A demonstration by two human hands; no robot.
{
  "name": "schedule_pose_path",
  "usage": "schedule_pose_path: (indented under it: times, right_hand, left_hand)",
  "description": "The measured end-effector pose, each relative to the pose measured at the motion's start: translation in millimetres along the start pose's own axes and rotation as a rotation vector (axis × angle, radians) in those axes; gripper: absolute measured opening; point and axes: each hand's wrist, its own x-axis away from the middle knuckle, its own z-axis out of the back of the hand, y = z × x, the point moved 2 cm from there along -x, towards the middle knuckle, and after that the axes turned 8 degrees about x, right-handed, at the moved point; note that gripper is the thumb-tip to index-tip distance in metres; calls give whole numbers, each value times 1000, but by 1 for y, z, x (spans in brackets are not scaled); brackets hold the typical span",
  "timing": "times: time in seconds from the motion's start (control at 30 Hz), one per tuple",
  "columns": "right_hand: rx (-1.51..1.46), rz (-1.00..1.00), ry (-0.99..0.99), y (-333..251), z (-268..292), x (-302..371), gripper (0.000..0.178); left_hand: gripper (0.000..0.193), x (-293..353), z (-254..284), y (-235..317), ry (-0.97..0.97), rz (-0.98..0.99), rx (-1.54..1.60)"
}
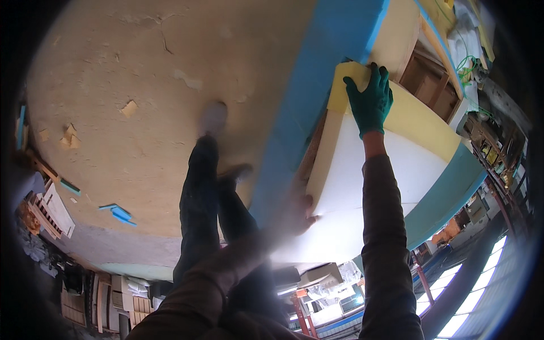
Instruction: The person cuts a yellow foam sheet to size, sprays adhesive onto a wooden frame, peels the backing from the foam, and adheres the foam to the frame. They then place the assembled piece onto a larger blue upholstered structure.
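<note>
A foam-padded piece of furniture, with a white foam panel (391, 164), stands at my right. Yellow foam (422, 107) runs along its far edge and wraps the near corner. My right hand (371, 99), in a green glove, lies on that yellow foam near the corner, its fingers and thumb spread. My left hand (297, 212) is bare and smeared by motion. It is at the lower left edge of the white foam, with fingertips on or beside it; its grip is not clear.
A blue foam strip (300, 96) runs beside the piece. Foam scraps (71, 137) and blue offcuts (118, 213) lie on the tan floor (153, 56). A slatted wooden piece (54, 209) is at the left. An open wooden frame (425, 82) shows beyond the foam.
</note>
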Motion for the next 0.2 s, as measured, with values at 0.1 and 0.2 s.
schedule_pose_path:
  times: [0.1, 0.2]
  right_hand:
    - [39, 57, -58, 0, 7, -6, 83]
    - [175, 162, 26, 2, 6, -5, 82]
  left_hand:
    - [38, 16, -16, 0, 7, -30, 162]
    - [38, 22, -35, -6, -194, 57, 107]
